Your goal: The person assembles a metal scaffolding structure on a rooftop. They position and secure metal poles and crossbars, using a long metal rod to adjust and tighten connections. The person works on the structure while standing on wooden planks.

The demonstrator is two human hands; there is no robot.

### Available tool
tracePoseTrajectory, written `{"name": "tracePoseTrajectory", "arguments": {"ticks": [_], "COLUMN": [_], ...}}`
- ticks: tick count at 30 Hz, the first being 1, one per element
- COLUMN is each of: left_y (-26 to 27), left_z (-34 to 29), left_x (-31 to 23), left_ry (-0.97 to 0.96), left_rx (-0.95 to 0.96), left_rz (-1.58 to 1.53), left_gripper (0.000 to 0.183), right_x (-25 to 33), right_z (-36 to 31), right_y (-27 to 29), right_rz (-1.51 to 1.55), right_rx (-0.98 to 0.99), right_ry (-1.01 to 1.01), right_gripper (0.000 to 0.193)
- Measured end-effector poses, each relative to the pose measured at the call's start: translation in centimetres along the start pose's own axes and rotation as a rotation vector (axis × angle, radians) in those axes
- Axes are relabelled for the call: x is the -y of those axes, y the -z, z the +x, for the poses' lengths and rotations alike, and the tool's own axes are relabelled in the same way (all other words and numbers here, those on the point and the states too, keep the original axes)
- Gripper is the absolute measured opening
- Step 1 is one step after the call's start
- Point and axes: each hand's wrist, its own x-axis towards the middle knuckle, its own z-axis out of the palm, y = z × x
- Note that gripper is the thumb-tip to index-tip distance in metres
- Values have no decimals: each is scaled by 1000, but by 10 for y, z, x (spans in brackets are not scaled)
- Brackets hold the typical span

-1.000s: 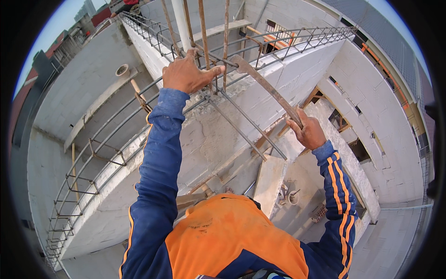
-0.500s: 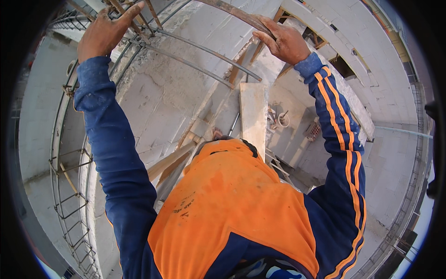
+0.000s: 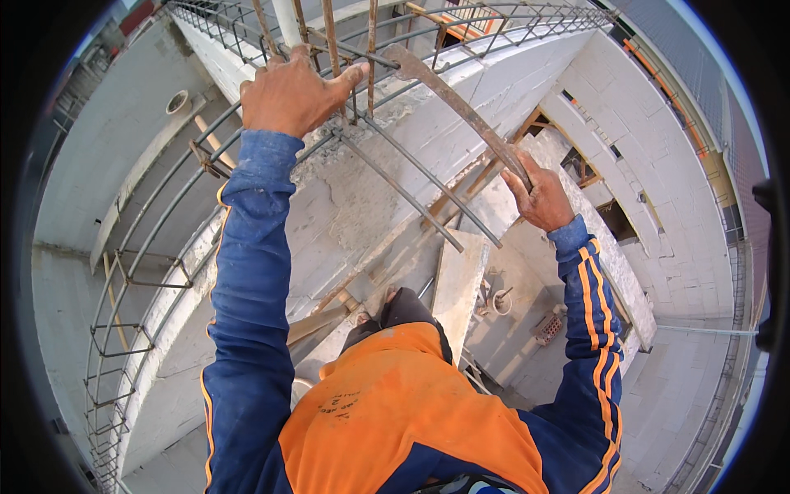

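Observation:
My right hand (image 3: 541,191) is closed round the lower end of a rusty metal bar (image 3: 469,111), flat and slightly curved with a broad head. That head is at the end of a horizontal rebar among the crossing rods, and seems to touch it. My left hand (image 3: 298,92) lies over the reinforcing bars (image 3: 331,41) where upright and horizontal rods meet. Its fingers curl over the steel, partly hidden, while the thumb points right. Two free rebar ends (image 3: 428,185) stick out below the joint toward the right.
A long rebar cage (image 3: 136,276) curves down the left side along a pale wall. Far below are a wooden plank (image 3: 457,284), a white bucket (image 3: 501,301) and a red perforated brick (image 3: 548,328). Openings (image 3: 615,221) break the block wall at right. My feet show near timber.
The view has tilted up, showing more of the rebar and the bar's broad head. Both hands appear lower in the picture, the left one farther right. The right hand keeps its grip.

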Motion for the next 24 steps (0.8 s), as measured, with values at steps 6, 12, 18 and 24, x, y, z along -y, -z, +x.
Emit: {"name": "tracePoseTrajectory", "arguments": {"ticks": [6, 12, 18, 24], "left_y": [7, 12, 11, 9], "left_z": [0, -2, -2, -4], "left_x": [-4, -13, -14, -15], "left_ry": [74, 155, 174, 209], "left_rx": [66, 82, 79, 80], "left_rz": [-39, -48, 10, 25], "left_gripper": [126, 126, 128, 119], "right_x": [3, 9, -17, -52], "right_z": [9, 10, 41, 64], "right_y": [16, 41, 73, 62], "right_rz": [-100, -44, -40, 10], "right_rx": [141, 200, 292, 346], "right_ry": [-61, 54, 141, 183], "right_gripper": [39, 39, 35, 32]}}
